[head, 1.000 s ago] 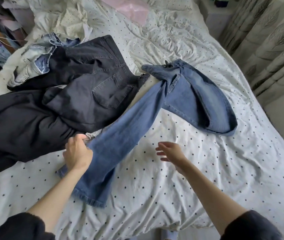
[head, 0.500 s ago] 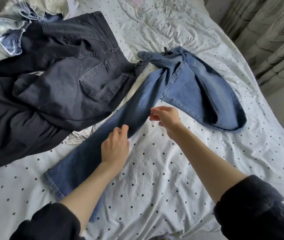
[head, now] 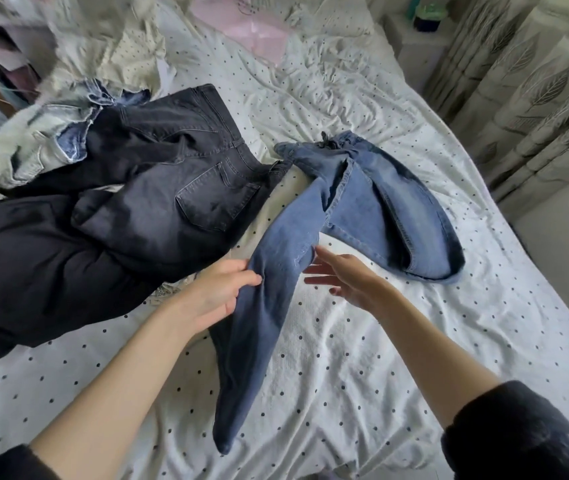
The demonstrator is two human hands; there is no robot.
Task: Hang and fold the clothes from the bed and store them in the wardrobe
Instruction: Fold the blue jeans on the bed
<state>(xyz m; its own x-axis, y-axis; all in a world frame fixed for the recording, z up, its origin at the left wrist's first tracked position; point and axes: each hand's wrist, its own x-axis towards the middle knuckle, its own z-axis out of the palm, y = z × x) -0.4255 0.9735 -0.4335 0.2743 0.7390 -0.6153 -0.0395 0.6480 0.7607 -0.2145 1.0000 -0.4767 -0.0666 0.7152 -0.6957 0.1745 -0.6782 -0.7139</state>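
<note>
The left hand point(head: 219, 292) grips one leg of the blue jeans point(head: 362, 202), its fingers point(head: 241, 277) curled round the fabric and lifting it off the bed point(head: 362, 358), so the leg's end hangs toward the near edge. The right hand point(head: 349, 278) is just beside that leg, fingers straight and spread, holding nothing. The jeans' waist and other leg lie on the dotted sheet. Black jeans point(head: 179, 188) lie to the left, touching the blue pair at the waist.

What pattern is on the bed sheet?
White bed sheet with small dark dots, clearest in the head view.
</note>
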